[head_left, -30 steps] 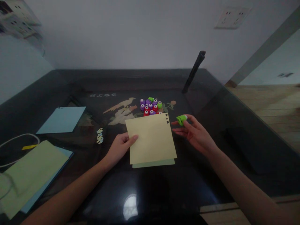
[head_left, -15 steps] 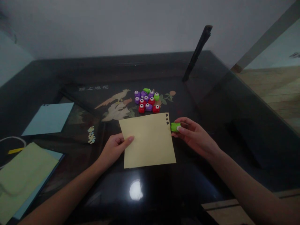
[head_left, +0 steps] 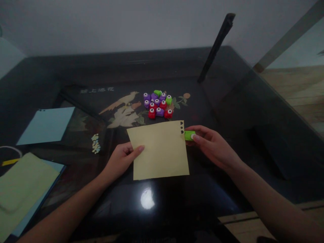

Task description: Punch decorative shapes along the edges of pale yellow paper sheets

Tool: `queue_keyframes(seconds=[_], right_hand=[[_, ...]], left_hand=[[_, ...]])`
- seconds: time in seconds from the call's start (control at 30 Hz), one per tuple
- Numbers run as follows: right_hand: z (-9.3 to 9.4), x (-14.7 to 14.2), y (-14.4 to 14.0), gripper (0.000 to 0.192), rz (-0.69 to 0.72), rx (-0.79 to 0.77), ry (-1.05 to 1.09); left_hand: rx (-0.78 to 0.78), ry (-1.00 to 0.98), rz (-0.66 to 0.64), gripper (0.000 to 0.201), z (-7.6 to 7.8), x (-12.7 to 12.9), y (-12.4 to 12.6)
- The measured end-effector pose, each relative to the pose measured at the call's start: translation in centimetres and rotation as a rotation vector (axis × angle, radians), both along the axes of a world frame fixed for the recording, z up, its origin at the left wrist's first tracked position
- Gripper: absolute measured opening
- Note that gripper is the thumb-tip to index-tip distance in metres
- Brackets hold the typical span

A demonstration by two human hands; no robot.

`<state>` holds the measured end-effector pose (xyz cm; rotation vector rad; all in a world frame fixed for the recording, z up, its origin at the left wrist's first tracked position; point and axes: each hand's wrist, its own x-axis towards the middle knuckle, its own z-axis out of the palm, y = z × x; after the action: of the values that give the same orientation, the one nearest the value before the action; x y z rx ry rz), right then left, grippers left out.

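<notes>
A pale yellow paper sheet (head_left: 159,152) lies in the middle of the dark glossy table (head_left: 227,101), with small shapes punched out at its top right corner. My left hand (head_left: 123,160) grips the sheet's left edge, thumb on top. My right hand (head_left: 211,145) holds a small green paper punch (head_left: 189,135) against the sheet's right edge, just below the punched holes.
A cluster of several purple, red and green punches (head_left: 158,104) sits just beyond the sheet. Paper cut-outs (head_left: 95,143) lie to the left. A light blue sheet (head_left: 47,125) and a green-and-blue paper stack (head_left: 22,189) lie at far left. A black stand (head_left: 215,50) leans at the back.
My right hand carried the green punch down and left from the air to the sheet's right edge. The second greenish sheet under the yellow one no longer shows. The view tilted downward.
</notes>
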<state>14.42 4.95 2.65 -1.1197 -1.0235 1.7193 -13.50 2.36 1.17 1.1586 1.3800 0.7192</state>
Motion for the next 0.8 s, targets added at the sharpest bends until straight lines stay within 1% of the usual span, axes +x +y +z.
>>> queue_keyframes(seconds=[0.2, 0.4, 0.63, 0.8], right_hand=[[0.23, 0.05, -0.02, 0.027, -0.016, -0.009, 0.001], [0.32, 0.02, -0.1, 0.034, -0.001, -0.029, 0.003], [-0.27, -0.01, -0.11, 0.026, 0.046, -0.063, 0.004], [-0.53, -0.24, -0.35, 0.028, 0.037, -0.04, 0.022]], left_hand=[[-0.002, 0.022, 0.006, 0.026, 0.18, 0.12, -0.02], [0.005, 0.021, -0.017, 0.023, 0.03, 0.03, 0.06], [-0.005, 0.05, -0.019, 0.024, -0.12, 0.0, 0.01], [-0.017, 0.018, -0.033, 0.025, 0.01, 0.18, -0.08]])
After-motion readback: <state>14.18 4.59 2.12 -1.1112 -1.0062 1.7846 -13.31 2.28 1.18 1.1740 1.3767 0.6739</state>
